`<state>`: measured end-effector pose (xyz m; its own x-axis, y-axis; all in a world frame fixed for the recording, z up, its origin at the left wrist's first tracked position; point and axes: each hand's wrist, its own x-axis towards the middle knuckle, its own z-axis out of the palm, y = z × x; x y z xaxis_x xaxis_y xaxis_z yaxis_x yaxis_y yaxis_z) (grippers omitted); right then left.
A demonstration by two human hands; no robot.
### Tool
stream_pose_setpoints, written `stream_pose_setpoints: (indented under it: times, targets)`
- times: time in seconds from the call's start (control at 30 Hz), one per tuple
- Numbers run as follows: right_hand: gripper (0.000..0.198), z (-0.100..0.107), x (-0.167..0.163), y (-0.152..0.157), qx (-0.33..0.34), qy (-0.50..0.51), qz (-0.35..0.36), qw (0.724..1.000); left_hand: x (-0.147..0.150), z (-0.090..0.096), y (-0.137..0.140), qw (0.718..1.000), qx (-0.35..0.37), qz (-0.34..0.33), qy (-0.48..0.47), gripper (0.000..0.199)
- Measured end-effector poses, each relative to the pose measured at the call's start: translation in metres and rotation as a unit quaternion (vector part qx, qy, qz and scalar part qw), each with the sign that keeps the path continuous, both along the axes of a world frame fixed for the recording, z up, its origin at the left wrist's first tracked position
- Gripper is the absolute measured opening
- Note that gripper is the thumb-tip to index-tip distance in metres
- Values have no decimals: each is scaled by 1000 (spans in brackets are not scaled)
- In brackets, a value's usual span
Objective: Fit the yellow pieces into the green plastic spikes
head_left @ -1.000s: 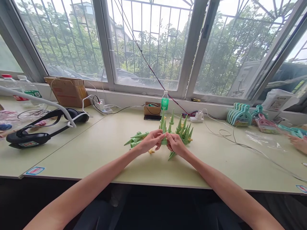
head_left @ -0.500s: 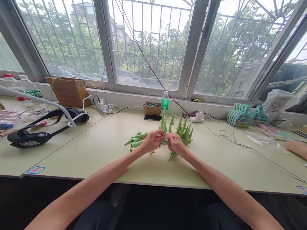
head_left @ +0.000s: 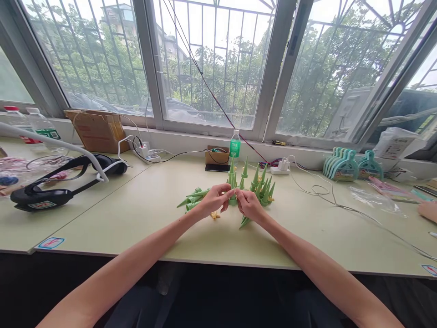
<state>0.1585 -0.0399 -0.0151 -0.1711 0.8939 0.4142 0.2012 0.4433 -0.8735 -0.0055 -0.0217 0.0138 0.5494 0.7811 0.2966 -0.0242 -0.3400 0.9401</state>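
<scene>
My left hand (head_left: 215,200) is closed around a green cone-shaped plastic watering spike (head_left: 233,201), just above the table. From the other side my right hand (head_left: 250,204) meets it, thumb and fingers pinched at the spike's side; what lies inside that pinch is hidden. Behind the hands stand several more green spikes (head_left: 266,193), points up, some with small yellow valves. Other spikes (head_left: 193,198) lie on their sides left of my left hand. One spike (head_left: 245,222) lies below my right hand. Small yellow valves (head_left: 215,215) rest under my left wrist.
A green-labelled bottle (head_left: 235,145) and a dark phone (head_left: 217,167) are behind the spikes. A black headset (head_left: 48,193) lies left. Cables (head_left: 327,200) cross the right side, near turquoise dustpan-like items (head_left: 344,166). Another person's hand (head_left: 427,210) shows at the right edge.
My hands have shifted slightly around the spike, and my left fingers look straighter. More of the yellow valves shows beneath my left hand. The other person's hand has moved right.
</scene>
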Motion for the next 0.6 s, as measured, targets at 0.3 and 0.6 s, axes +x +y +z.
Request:
stream_pose_setpoints:
  times: [0.3,0.6]
  targets:
    - [50,14,0,-7,117,-105,-30,987,-2,0,2,1000,7,-7,10,40]
    - [46,7,3,-7,138,-189,-61,970,-3,-3,7,999,-22,-31,36,50]
